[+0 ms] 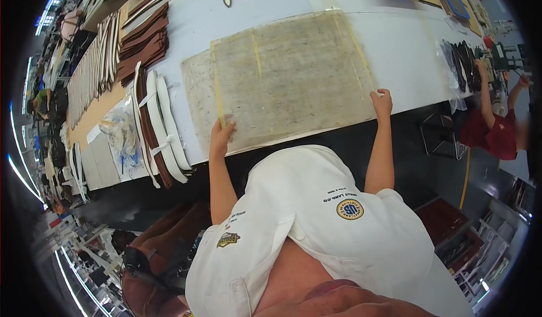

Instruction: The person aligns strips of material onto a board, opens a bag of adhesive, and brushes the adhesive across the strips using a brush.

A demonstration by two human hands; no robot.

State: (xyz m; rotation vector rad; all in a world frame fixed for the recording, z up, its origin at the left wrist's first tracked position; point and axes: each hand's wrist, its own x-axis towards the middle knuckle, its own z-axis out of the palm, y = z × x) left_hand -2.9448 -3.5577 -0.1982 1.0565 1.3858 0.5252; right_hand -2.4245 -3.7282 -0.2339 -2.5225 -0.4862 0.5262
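Left hand (222,138) grasping translucent sheet (293,74) by its near-left edge, right hand (382,102) curled at right edge, hold unclear, white tabletop (415,63) reaching beyond

The left hand (222,136) and right hand (382,103) are held well apart, with the torso (310,204) behind and between them, and the right reaches a little farther forward. At the left hand, the thumb is set against the fingers in a pinch directed inward; behind it, the bare left forearm (223,190) runs back toward the body. The right hand's fingers are bent inward and partly curled; whether thumb and fingertips meet is unclear. Behind that hand, the bare right forearm (381,159) extends nearly straight back from the wrist.
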